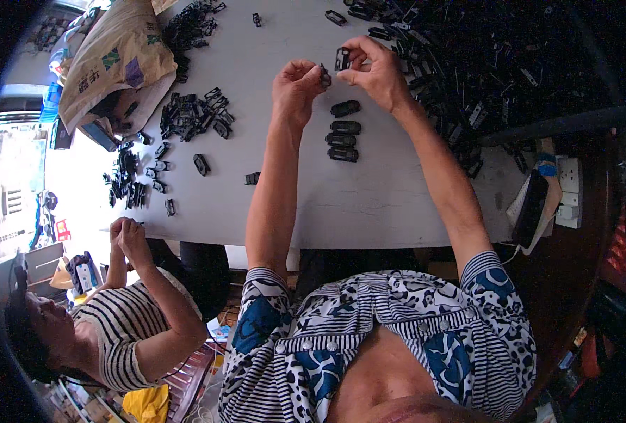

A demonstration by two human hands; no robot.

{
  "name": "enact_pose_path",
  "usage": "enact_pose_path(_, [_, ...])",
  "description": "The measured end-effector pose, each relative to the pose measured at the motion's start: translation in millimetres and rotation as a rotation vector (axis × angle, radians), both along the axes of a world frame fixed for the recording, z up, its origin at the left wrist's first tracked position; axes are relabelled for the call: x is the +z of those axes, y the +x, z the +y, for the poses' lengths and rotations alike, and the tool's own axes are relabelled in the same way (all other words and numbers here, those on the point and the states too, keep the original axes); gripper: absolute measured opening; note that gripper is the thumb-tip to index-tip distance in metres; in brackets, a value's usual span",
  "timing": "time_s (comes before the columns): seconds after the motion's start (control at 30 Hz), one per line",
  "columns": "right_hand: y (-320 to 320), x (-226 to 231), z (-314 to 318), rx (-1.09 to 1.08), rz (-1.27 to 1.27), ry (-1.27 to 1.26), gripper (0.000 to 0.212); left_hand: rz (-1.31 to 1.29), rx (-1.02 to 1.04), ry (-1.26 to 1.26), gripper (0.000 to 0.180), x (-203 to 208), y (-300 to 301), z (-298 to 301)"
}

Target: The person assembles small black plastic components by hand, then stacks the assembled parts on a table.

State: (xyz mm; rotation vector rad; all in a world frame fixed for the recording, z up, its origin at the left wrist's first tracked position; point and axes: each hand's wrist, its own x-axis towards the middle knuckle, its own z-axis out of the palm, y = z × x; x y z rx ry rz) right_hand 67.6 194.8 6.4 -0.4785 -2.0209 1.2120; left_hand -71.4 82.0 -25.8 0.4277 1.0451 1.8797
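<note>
Lying just below the hands, a short column of four black parts [344, 127] is noted. By the left hand [295, 90] a small dark piece [325, 77] is pinched between thumb and fingers; by the right hand [377, 76] a black frame [342, 60] is gripped, held up near it above the table. A lone part [252, 179] is found just beside the left forearm. The far right is crowded by a big dark heap [461, 77]; a looser cluster [194, 114] is spread at left. Tan sack [119, 60] laid on its side, dark bits seen at its mouth. Table [214, 204] pale, faintly scuffed; its right edge is flanked by a white power strip [571, 185]. At left, a co-worker in stripes [126, 331] is seated, both hands raised together at the table edge. Yellow cloth [147, 405] below.
</note>
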Motion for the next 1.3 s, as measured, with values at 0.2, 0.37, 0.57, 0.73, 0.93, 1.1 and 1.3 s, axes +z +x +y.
enact_pose_path(0.2, [-3, -2, 1, -0.195, -0.554, 0.546, 0.04, 0.825, 0.202, -0.446, 0.012, 2, -10, -1])
enact_pose_path(0.37, [0, 11, -7, -0.203, -0.711, 0.551, 0.039, 1.415, 0.371, -0.499, 0.02, -9, -23, -6])
enact_pose_path(0.57, [50, 15, 40, -0.321, -0.643, 0.535, 0.026, 1.672, 0.503, -0.671, 0.022, 6, -4, -7])
enact_pose_path(0.73, [38, 8, 29, -0.238, -0.726, 0.638, 0.022, 1.642, 0.29, -0.444, 0.024, 15, 28, 5])
enact_pose_path(0.93, [31, 1, 22, -0.155, -0.715, 0.691, 0.023, 1.604, 0.164, -0.404, 0.025, 2, 28, 12])
enact_pose_path(1.1, [32, 5, 18, -0.066, -0.44, 0.201, 0.023, 1.54, 0.136, -0.456, 0.03, 4, 27, 5])
enact_pose_path(1.3, [43, -6, 20, -0.118, -0.373, 0.356, 0.026, 1.427, 0.201, -0.398, 0.024, -3, 26, 1])
